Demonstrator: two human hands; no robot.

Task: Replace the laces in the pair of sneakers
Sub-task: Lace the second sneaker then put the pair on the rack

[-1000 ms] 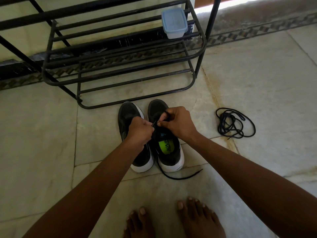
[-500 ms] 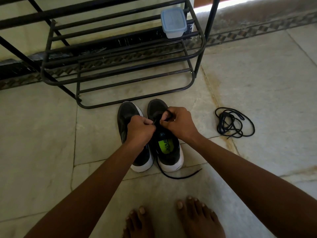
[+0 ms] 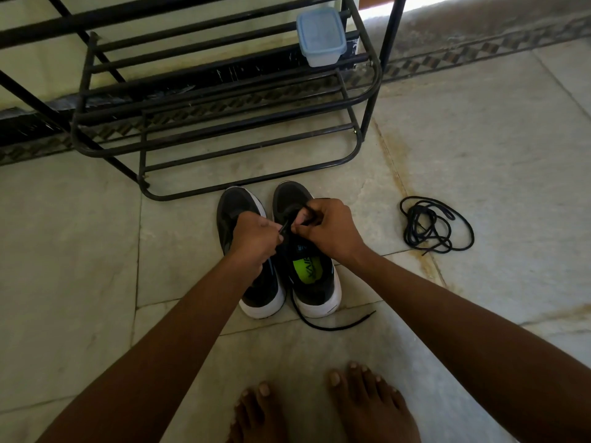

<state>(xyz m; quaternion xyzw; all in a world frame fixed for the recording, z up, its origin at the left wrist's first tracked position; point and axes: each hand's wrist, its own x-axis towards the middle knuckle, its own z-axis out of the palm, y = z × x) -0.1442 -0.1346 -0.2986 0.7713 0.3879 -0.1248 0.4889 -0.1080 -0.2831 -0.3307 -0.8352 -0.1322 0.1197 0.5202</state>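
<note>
1. The right sneaker stands on the floor beside the left sneaker, toes toward the shoe rack. Both hands work over its eyelets.
2. Change over the last second: very little. The left hand and right hand have drawn slightly closer over the tongue, and the lace trailing past the heel lies much as it did.
3. Each grip is clenched on the lace: the left pinches a short stretch near the middle, while the right has a loop of it curled under its fingers (which eyelet is being worked I cannot tell, the hands cover it).
4. My reading is that lacing of this shoe is under way, not finished. The left sneaker looks unlaced, though the left forearm hides much of it.
5. A spare lace lies coiled on the floor, well apart to the right of the shoes (old or new, I cannot say).
6. The floor is pale stone tile with rusty stains along one joint. A lidded plastic box sits on a rack shelf, a patterned border runs along the wall base, and bare feet show at the bottom.
</note>
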